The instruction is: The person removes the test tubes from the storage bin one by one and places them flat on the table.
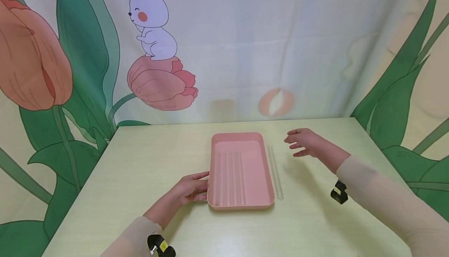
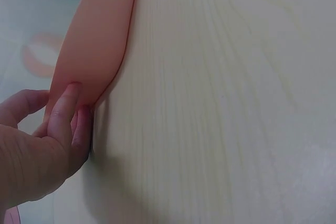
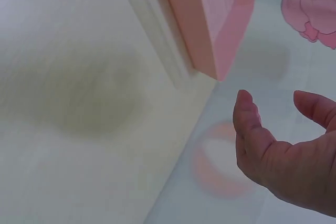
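A pink rectangular tray (image 1: 254,171) lies on the table, and several clear, thin tubes (image 1: 229,179) sit side by side lengthwise in its left half. One more clear tube (image 1: 275,173) lies on the tabletop along the tray's right side. My left hand (image 1: 192,189) rests against the tray's left wall near the front corner; in the left wrist view its fingers (image 2: 65,111) touch the outside of that wall. Up and to the right of the loose tube, my right hand (image 1: 303,142) hovers with fingers loosely bent. Nothing is between its thumb and fingers (image 3: 249,129) in the right wrist view.
The pale wood-grain table (image 1: 147,155) ends at a back edge against a printed curtain (image 1: 238,54) with a rabbit and tulips. A small black-and-yellow device (image 1: 161,245) is by the left sleeve, and a similar black device (image 1: 339,192) by the right sleeve.
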`<state>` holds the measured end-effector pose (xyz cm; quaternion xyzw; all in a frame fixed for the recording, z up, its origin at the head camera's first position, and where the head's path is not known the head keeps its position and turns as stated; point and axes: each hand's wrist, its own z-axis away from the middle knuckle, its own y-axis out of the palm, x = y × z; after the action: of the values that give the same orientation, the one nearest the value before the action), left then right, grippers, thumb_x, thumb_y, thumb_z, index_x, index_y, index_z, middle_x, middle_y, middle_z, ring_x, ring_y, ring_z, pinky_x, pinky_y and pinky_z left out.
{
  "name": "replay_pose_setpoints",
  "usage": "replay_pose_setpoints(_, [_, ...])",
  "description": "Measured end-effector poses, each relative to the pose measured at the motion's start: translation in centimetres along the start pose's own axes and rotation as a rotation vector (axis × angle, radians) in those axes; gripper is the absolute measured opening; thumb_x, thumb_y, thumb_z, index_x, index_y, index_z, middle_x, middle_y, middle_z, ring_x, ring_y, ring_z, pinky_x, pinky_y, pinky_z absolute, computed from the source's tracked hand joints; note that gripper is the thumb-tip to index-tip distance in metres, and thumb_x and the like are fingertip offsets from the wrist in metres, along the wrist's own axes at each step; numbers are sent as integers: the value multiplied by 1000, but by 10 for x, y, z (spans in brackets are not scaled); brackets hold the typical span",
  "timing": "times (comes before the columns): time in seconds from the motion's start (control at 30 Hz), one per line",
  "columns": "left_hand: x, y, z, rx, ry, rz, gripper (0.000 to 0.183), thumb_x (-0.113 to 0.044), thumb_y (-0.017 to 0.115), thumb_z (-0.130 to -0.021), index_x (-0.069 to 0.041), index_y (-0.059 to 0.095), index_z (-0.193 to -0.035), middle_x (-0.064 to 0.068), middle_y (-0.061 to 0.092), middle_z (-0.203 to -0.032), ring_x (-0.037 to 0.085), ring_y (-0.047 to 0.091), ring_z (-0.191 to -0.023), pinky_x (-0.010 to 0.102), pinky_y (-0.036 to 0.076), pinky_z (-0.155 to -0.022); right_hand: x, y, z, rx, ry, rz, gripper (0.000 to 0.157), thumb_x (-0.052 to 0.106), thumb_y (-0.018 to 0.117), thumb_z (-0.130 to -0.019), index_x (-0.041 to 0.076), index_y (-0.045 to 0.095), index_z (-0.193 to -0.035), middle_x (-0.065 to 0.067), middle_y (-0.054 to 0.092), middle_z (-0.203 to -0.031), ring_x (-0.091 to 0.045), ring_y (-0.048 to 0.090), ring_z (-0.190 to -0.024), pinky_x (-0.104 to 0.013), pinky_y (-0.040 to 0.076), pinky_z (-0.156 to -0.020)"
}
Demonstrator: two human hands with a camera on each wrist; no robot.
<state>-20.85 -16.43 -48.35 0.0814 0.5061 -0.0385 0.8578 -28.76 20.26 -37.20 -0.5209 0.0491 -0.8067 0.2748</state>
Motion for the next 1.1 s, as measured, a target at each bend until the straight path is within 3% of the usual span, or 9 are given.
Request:
replay_pose_setpoints(0.4, [0, -1, 1, 7, 3, -10, 58, 0, 56, -99, 0, 41, -155, 26, 53, -151, 14, 72, -93, 30, 66, -73, 26, 4, 16, 43, -47, 7, 64, 20, 46, -106, -5, 22, -160, -27, 32, -164, -44, 38, -148, -45, 54, -109])
replay_pose_setpoints(0.67, [-2, -1, 0, -2, -8, -3, 58, 0, 57, -99, 0, 41, -155, 26, 53, -151, 14, 72, -93, 31, 66, -73, 38, 16, 17, 70, -61, 23, 65, 21, 49, -104, -3, 26, -159, -24, 38, -162, -34, 49, -135, -34, 62, -90])
replay_pose_setpoints(1.1, [-2, 0, 1, -18, -21, -9, 57, 0, 57, -99, -1, 43, -154, 26, 55, -149, 14, 72, -91, 31, 66, -71, 47, 38, 10, 113, -61, 45, 62, 20, 50, -103, -4, 31, -157, -26, 41, -159, -33, 54, -131, -46, 58, -103])
